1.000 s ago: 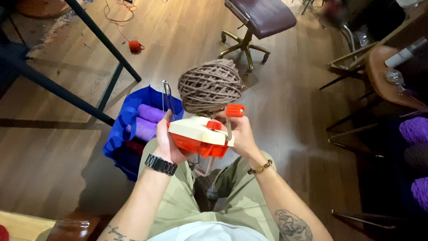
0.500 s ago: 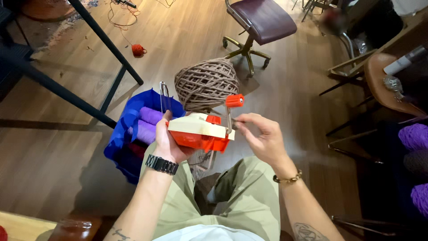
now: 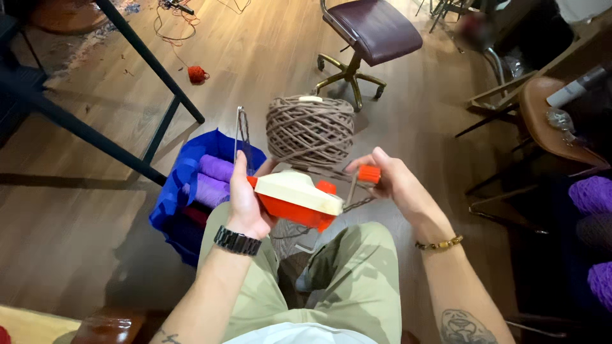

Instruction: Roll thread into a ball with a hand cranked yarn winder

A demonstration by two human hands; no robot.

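Observation:
I hold a cream and orange yarn winder (image 3: 298, 198) over my lap. My left hand (image 3: 244, 201) grips its left side, close to the upright wire yarn guide (image 3: 241, 135). A large cake of brown yarn (image 3: 310, 130) sits on the winder's spindle. My right hand (image 3: 395, 184) pinches the orange crank knob (image 3: 368, 173) on the winder's right side.
A blue bag (image 3: 185, 185) with purple yarn skeins (image 3: 213, 179) stands on the wooden floor by my left knee. A dark table leg (image 3: 153, 64) crosses at the left, near a small red yarn ball (image 3: 197, 74). A swivel chair (image 3: 370, 28) stands ahead; more purple yarn (image 3: 593, 194) lies at the right.
My right hand moved away from the winder to the right, then came back onto the orange crank knob. The left hand kept its grip on the winder.

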